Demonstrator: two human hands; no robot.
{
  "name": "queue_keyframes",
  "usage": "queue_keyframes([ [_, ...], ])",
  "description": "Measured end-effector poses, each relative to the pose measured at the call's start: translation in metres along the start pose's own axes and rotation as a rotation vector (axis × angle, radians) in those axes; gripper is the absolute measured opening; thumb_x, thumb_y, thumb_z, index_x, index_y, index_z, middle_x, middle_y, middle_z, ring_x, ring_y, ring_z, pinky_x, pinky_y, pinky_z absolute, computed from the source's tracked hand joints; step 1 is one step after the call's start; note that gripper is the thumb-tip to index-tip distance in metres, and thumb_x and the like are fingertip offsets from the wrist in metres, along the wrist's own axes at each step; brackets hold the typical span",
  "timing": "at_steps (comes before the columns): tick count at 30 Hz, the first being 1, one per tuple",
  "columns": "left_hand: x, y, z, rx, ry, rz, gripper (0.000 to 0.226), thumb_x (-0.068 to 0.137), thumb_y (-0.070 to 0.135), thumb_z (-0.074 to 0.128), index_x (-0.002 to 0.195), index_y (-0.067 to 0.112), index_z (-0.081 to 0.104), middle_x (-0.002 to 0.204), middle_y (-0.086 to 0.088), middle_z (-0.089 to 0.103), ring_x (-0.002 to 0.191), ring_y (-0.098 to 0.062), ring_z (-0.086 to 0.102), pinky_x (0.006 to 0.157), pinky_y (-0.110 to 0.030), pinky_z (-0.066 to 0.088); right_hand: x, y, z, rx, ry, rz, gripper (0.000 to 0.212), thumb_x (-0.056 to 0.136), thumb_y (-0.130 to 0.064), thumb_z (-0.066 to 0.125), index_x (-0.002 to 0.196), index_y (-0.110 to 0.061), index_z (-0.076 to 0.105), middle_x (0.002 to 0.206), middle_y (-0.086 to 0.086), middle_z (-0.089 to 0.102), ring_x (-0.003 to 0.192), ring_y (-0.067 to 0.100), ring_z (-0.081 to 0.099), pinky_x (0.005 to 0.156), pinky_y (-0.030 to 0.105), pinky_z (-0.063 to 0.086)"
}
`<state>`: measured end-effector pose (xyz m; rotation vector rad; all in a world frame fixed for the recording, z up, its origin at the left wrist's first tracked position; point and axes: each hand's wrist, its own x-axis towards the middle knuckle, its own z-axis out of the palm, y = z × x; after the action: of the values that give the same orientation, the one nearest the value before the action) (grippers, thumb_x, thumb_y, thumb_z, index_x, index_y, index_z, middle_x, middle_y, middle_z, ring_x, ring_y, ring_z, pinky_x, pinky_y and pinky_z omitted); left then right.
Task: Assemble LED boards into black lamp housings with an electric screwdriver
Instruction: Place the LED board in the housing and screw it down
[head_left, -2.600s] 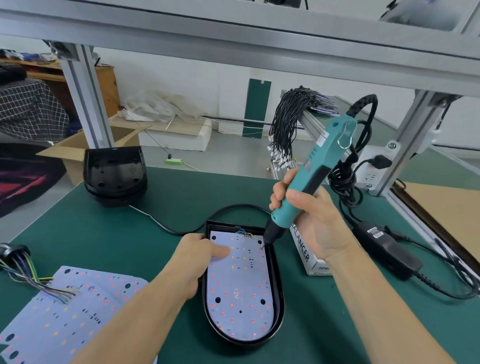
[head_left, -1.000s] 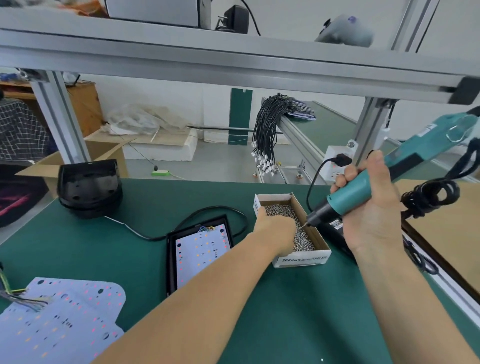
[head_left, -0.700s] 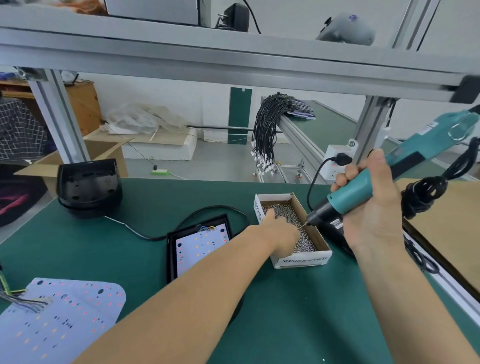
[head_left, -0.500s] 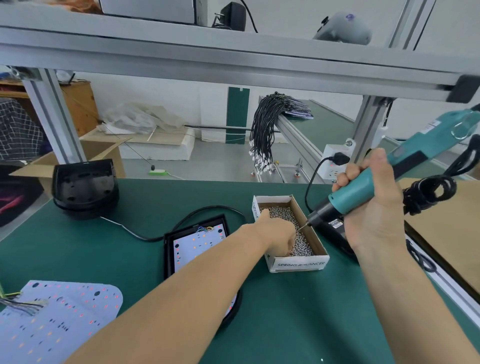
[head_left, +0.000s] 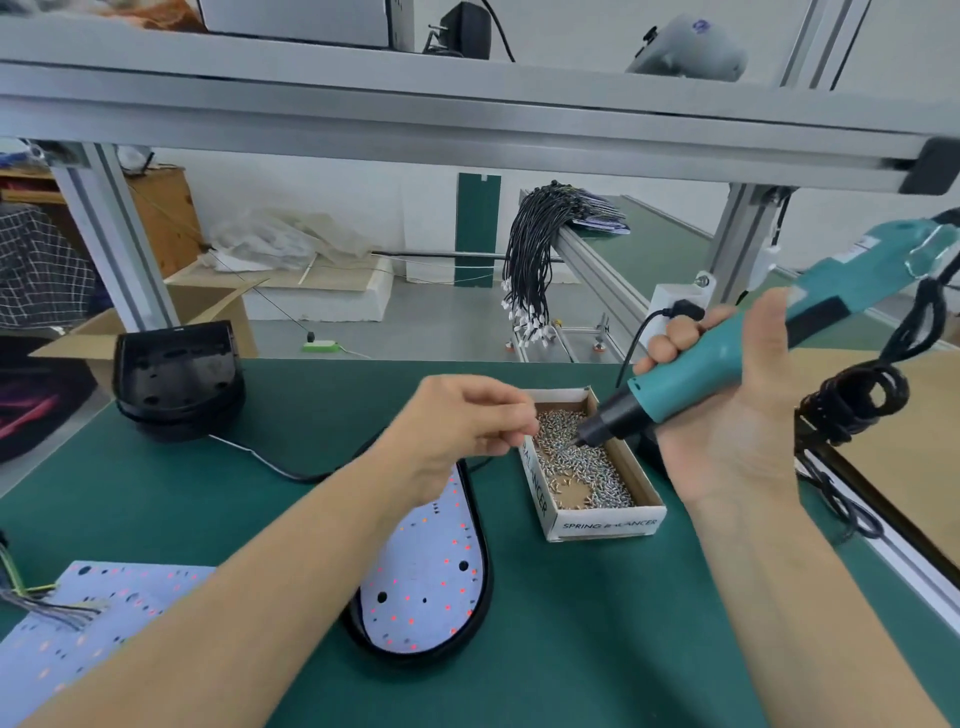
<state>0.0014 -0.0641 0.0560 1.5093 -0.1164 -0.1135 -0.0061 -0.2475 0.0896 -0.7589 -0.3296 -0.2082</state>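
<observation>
**A:** While you are leaning over the bench (head_left: 597, 649), what are you looking at, biggest thing first?

**B:** I am looking at the green bench, then at the black lamp housing (head_left: 480, 597) lying in front of me with the LED board (head_left: 426, 571) sitting inside it. My left forearm is crossing over its far end. A stack of empty housings (head_left: 176, 379) is waiting at the far left, well apart, and spare boards (head_left: 78, 623) are lying near my left elbow.

**A:** And your hands?

**B:** My right hand (head_left: 727, 415) is gripping the teal screwdriver (head_left: 727, 364), fingers wrapped round the barrel, and I am tilting its tip down into the cardboard box (head_left: 608, 525) of screws (head_left: 576, 457) just to the right of the housing. My left hand (head_left: 462, 421) is hovering at the box's near-left edge with fingertips pinched together. I seem to be holding a screw, though it is too small to tell for certain.

**A:** So which step is this?

**B:** I am judging it as loading a screw, between fastenings. Next I am going to need the screw seated straight on the bit, then the tip carried back to an open hole in the board, with my left hand steadying the board so it is not shifting.
</observation>
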Motion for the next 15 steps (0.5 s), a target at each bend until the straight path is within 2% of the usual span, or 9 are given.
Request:
queue_keyframes([
  [2, -0.017, 0.002, -0.014, -0.172, 0.021, -0.051, 0.012, 0.068, 0.002, 0.074, 0.066, 0.013, 0.077, 0.072, -0.009, 0.073, 0.056, -0.010, 0.064, 0.056, -0.018, 0.053, -0.003, 0.003, 0.009, 0.046, -0.033, 0.002, 0.063, 0.045, -0.057, 0.087, 0.079, -0.020, 0.050, 0.072, -0.003, 0.050, 0.063, 0.013, 0.049, 0.069, 0.025, 0.047],
  [5, -0.040, 0.000, -0.024, -0.327, 0.039, -0.097, 0.011, 0.063, 0.008, 0.069, 0.068, 0.013, 0.078, 0.071, -0.007, 0.071, 0.056, -0.010, 0.063, 0.053, -0.019, 0.053, -0.007, 0.007, 0.022, 0.116, -0.065, -0.011, 0.060, 0.049, -0.056, 0.084, 0.081, -0.019, 0.049, 0.073, -0.002, 0.049, 0.063, 0.014, 0.048, 0.068, 0.027, 0.047],
  [8, -0.054, -0.004, -0.026, -0.425, 0.033, -0.145, 0.010, 0.068, 0.012, 0.068, 0.069, 0.017, 0.076, 0.072, -0.002, 0.068, 0.056, -0.010, 0.061, 0.047, -0.021, 0.051, -0.011, 0.009, 0.033, 0.184, -0.070, -0.010, 0.053, 0.055, -0.056, 0.077, 0.081, -0.019, 0.048, 0.072, -0.002, 0.048, 0.062, 0.014, 0.048, 0.068, 0.027, 0.046],
  [12, -0.064, -0.008, -0.023, -0.526, 0.015, -0.187, 0.009, 0.068, 0.015, 0.068, 0.070, 0.017, 0.076, 0.074, -0.002, 0.068, 0.058, -0.010, 0.063, 0.048, -0.022, 0.053, -0.016, 0.011, 0.043, 0.195, -0.079, -0.017, 0.040, 0.069, -0.057, 0.058, 0.080, -0.020, 0.046, 0.071, -0.003, 0.047, 0.063, 0.013, 0.046, 0.070, 0.027, 0.043],
  [15, -0.067, -0.009, -0.020, -0.576, 0.013, -0.195, 0.009, 0.067, 0.014, 0.068, 0.071, 0.015, 0.077, 0.074, -0.004, 0.068, 0.058, -0.011, 0.063, 0.050, -0.022, 0.054, -0.018, 0.012, 0.049, 0.191, -0.099, -0.021, 0.038, 0.070, -0.055, 0.058, 0.080, -0.020, 0.048, 0.073, -0.002, 0.046, 0.063, 0.013, 0.046, 0.068, 0.027, 0.044],
])
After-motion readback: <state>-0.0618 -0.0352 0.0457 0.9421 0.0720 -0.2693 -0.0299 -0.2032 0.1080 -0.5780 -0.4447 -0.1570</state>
